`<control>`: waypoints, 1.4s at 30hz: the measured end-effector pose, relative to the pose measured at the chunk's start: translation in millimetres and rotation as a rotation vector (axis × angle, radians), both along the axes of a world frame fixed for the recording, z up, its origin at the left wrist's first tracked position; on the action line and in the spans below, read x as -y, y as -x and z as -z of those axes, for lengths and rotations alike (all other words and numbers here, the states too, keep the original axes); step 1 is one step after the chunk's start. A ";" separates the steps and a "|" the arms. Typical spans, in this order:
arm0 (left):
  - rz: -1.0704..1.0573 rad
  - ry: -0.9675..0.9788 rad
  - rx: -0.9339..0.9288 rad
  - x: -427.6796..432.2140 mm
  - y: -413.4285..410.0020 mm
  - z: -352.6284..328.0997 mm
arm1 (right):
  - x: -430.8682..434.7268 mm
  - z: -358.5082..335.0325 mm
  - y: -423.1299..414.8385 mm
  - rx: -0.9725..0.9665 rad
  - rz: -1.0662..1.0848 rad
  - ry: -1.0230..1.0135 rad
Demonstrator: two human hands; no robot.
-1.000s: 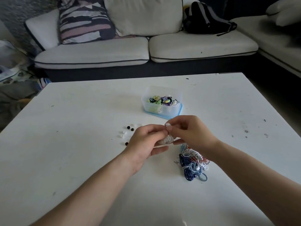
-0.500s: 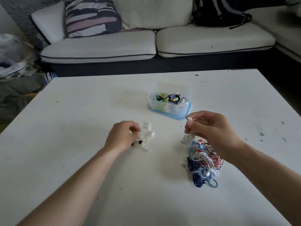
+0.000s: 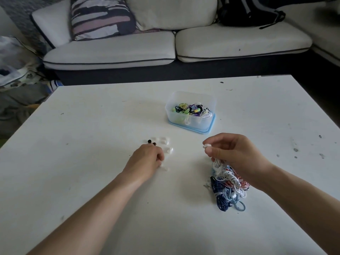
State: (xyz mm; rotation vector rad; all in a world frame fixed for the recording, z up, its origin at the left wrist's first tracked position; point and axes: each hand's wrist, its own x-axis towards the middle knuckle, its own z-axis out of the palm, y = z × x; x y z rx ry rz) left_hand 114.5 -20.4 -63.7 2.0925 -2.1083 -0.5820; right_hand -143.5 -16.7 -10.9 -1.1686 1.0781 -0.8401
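work surface: a white table [image 3: 88, 129], its top marked with small dark specks and scuffs, most of them toward the right edge. room: behind the table's far edge stands a pale sofa [image 3: 110, 52] with dark piping, which carries a striped cushion [image 3: 99, 17], a plain cushion [image 3: 173, 11] and a black bag [image 3: 244, 11] on its right seat. a heap of patterned cloth [image 3: 16, 67] lies on the floor to the left of the table. on the table, past both my hands, stands a clear box [image 3: 206, 102] on a blue base. it is open on top and holds coiled cords in black, green, purple and white. nothing lies between the box and my hands. my left hand [image 3: 147, 161] rests knuckles up on the table with its fingers curled down. they cover the near part of a scatter of small white pieces [image 3: 165, 142], so i cannot tell whether they hold one. two dark beads [image 3: 151, 142] lie just beyond the knuckles. my right hand [image 3: 233, 153] is raised over the table. its thumb and forefinger pinch a white cord end [image 3: 206, 145]. the cord hangs from the pinch down into a tangle of cords [image 3: 226, 188] in white, blue and red, which lies on the table under and in front of my right wrist. the wrist hides the tangle's right side. the two hands are well apart.
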 end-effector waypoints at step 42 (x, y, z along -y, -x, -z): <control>-0.297 -0.181 -1.351 -30.6 57.9 -78.9 | -14.7 -15.0 -15.0 0.135 0.035 -0.042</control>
